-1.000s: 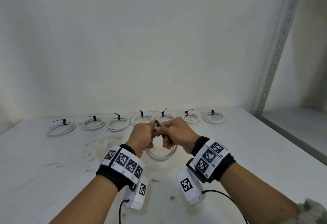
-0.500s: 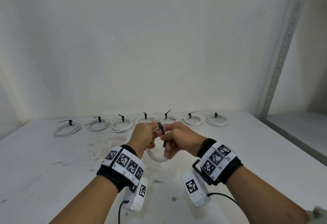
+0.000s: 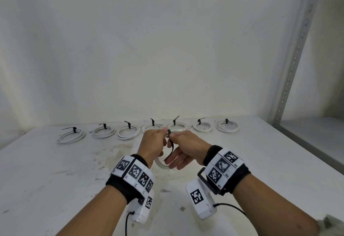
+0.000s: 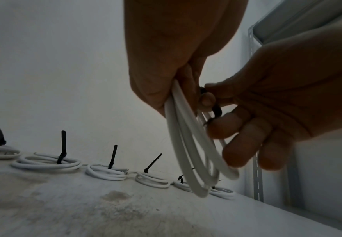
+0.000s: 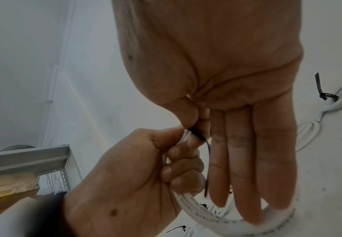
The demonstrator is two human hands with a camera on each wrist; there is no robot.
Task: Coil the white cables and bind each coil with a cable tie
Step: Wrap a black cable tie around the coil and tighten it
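White cable coil (image 3: 162,164) is held up off the table (image 3: 55,180), hanging down between both hands, loops visible below the fingers in the left wrist view (image 4: 194,157). Black cable tie (image 3: 171,147) is wrapped at the top of the coil, its tail drooping down in front of the right palm (image 5: 207,162).

Left hand (image 3: 153,145): fingers curled tight round the top of the coil, thumb and forefinger right at the tie. Right hand (image 3: 186,149): thumb and index pinching the tie next to the left thumb, other three fingers (image 5: 245,160) straight and spread loosely downward, touching nothing I can make out.

Seven finished coils (image 3: 128,132) lie in a row along the back of the table near the wall (image 3: 167,49), each bound with a black tie with the tail sticking up. Stained patch on the tabletop in front of them. Grey slotted shelf upright (image 3: 296,55) at the right edge, shelf beside it
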